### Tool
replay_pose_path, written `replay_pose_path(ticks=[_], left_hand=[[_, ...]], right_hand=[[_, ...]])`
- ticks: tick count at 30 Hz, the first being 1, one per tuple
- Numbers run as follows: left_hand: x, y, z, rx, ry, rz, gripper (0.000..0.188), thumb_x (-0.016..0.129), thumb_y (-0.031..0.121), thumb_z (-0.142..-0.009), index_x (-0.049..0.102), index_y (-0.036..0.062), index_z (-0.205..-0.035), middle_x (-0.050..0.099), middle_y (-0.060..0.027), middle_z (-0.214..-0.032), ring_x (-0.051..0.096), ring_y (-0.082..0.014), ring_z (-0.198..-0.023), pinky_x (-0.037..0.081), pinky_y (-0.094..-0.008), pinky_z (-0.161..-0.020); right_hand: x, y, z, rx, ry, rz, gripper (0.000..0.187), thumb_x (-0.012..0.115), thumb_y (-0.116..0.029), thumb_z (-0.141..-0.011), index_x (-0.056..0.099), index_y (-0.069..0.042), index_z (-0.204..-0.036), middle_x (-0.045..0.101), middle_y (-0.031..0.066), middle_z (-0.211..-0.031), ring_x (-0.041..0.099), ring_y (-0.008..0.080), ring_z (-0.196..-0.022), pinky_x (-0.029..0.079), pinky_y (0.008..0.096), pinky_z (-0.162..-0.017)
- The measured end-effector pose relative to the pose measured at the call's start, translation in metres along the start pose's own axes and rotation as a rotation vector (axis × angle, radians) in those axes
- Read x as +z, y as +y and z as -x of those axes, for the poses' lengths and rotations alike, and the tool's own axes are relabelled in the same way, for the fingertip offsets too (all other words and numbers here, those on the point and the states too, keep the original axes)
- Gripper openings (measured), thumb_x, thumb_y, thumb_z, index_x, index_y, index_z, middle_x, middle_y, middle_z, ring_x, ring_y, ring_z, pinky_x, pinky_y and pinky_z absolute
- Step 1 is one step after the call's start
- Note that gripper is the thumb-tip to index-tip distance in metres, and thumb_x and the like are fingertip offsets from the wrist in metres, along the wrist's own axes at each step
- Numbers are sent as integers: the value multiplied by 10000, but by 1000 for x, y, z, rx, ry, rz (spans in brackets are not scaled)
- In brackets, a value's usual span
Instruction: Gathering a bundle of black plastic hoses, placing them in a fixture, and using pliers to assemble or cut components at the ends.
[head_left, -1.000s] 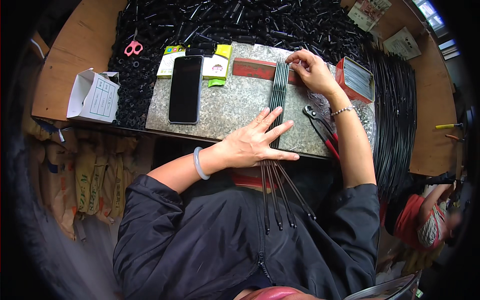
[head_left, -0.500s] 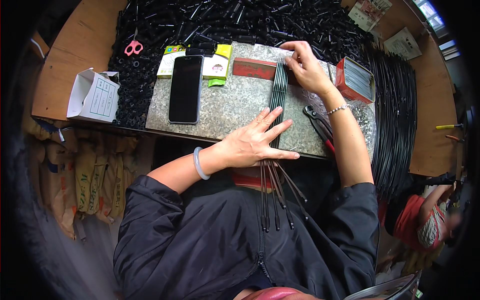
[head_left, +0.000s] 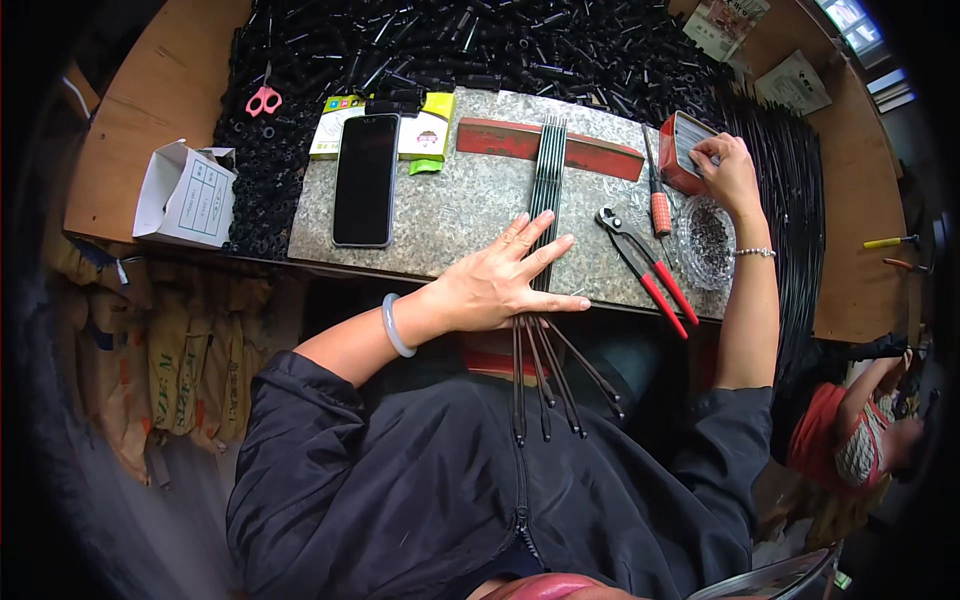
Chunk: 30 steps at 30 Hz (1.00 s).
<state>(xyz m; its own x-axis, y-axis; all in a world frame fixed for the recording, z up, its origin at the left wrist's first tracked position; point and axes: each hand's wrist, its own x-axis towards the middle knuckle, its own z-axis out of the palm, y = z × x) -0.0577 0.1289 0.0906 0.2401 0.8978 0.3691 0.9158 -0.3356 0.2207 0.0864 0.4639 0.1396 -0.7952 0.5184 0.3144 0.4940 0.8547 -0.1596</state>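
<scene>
My left hand (head_left: 505, 275) lies flat with fingers spread across a bundle of thin dark rods (head_left: 549, 170). The rods run over a red bar (head_left: 605, 157) on the speckled stone slab (head_left: 450, 205); their thicker near ends fan out past the slab's front edge. At the right, my right hand (head_left: 731, 174) reaches into an open red tin (head_left: 681, 176) of thin silvery pieces. Its fingers are bent and pinched together; whatever is between them is too small to make out. Below this hand stands a clear glass dish (head_left: 703, 243) of small bits.
Red-handled pliers (head_left: 645, 268) and a red-handled screwdriver (head_left: 659, 205) lie right of the rods. A phone (head_left: 366, 180) rests against a yellow-green box (head_left: 430, 125). Pink scissors (head_left: 264, 100), a white carton (head_left: 190, 195) and heaped black parts (head_left: 480, 45) surround the slab. Another person (head_left: 845, 435) is at far right.
My right hand has left the far ends of the rods and moved right to the red tin. My left hand stays flat on the rods, which have shifted slightly.
</scene>
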Motion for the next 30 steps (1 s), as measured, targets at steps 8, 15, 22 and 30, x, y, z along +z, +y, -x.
replay_pose_path(ticks=[8, 15, 22, 30], left_hand=[[-2, 1, -1, -1, -9, -32, 667, 553, 55, -738, 466, 446, -1271, 367, -163, -1377, 348, -457, -1264, 351, -550, -1025], [-1, 1, -1, -8, -3, -10, 669, 565, 67, -736, 459, 446, -1277, 367, -168, -1381, 344, -454, -1269, 343, -550, -1028], [-1, 0, -1, -11, 9, -4, 701, 585, 54, -717, 453, 445, -1283, 372, -168, -1377, 345, -452, -1270, 344, -547, -1029], [-2, -1, 0, 20, -16, -78, 618, 586, 185, -776, 410, 431, -1314, 405, -206, -1339, 372, -455, -1248, 350, -549, -1015]], right_hand=[[0, -50, -7, 114, 169, -603, 138, 624, -170, -843, 661, -40, -870, 636, 78, -797, 584, 181, -728, 472, 316, -696], [58, -108, -28, 54, -158, -576, 219, 626, -195, -848, 643, 20, -887, 648, 74, -736, 564, 126, -670, 458, 283, -650], [69, -107, -34, 109, -212, -567, 221, 634, -217, -814, 667, -11, -888, 668, 130, -781, 633, 202, -720, 487, 310, -699], [67, -110, -35, 103, -203, -525, 243, 626, -231, -834, 648, 8, -876, 655, 104, -751, 603, 163, -699, 474, 300, -671]])
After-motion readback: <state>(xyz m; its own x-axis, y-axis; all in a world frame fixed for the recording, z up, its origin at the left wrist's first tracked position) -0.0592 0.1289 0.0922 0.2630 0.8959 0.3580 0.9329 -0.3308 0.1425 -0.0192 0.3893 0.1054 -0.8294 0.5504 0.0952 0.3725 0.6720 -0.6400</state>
